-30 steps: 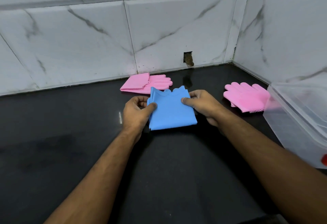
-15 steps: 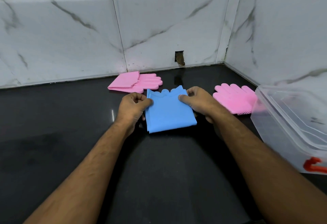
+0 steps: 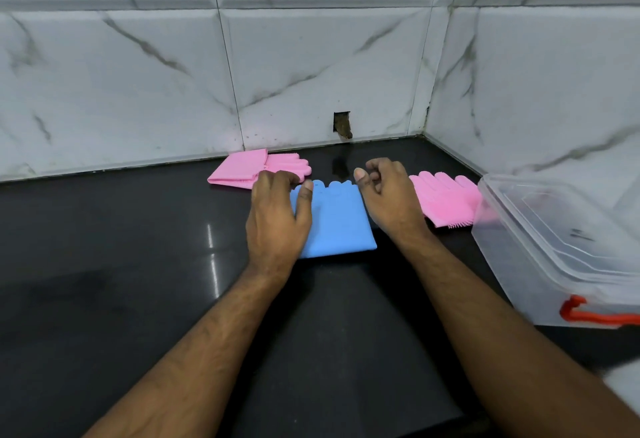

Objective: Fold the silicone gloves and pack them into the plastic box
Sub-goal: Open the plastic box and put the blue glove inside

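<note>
A: Blue glove (image 3: 337,221), folded flat on black counter (image 3: 121,281), long axis running away from the body, scalloped fingertip edge at the far end, toward the wall.

B: Hands?

A: Left hand (image 3: 278,217) resting on the glove's left edge, thumb laid straight across the blue. Right hand (image 3: 388,195) just beside the right edge, fingers loosely curled, holding nothing; touching or not, cannot tell.

B: Box?

A: Plastic box (image 3: 554,247) off to the right, nearer the right hand, open or lidded unclear. Probably a rightward carry. Two pink gloves: folded pink glove (image 3: 242,172) behind the left hand, other pink glove (image 3: 446,200) between right hand and box.
</note>
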`<state>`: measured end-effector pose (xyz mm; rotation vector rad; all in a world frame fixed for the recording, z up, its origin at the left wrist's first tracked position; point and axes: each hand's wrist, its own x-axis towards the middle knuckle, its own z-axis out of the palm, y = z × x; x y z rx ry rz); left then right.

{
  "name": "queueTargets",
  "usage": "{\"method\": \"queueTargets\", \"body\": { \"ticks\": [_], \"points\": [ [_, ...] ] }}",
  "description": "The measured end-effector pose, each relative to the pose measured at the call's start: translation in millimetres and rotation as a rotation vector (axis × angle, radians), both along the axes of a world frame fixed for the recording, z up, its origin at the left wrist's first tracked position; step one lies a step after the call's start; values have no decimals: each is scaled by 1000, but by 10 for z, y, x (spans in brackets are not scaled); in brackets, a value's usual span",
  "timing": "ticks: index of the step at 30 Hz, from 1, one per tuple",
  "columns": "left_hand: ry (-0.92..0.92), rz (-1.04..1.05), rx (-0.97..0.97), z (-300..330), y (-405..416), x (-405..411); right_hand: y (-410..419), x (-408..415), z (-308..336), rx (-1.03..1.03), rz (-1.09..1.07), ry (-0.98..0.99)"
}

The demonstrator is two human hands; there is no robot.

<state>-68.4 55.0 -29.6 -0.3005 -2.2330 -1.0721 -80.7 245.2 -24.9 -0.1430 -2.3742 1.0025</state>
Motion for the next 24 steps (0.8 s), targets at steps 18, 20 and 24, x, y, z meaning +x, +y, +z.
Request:
{"method": "queueTargets", "body": {
  "ticks": [18, 20, 24],
  "points": [
    [105, -405, -10, -19, 612, 674, -29, 1693, -193, 176, -239, 157],
    [78, -441, -41, -63, 649, 675, 32, 1706, -197, 193, -228, 78],
    [79, -515, -96, -126, 663, 673, 51, 1683, -142, 230, -258, 77]
  ]
}}
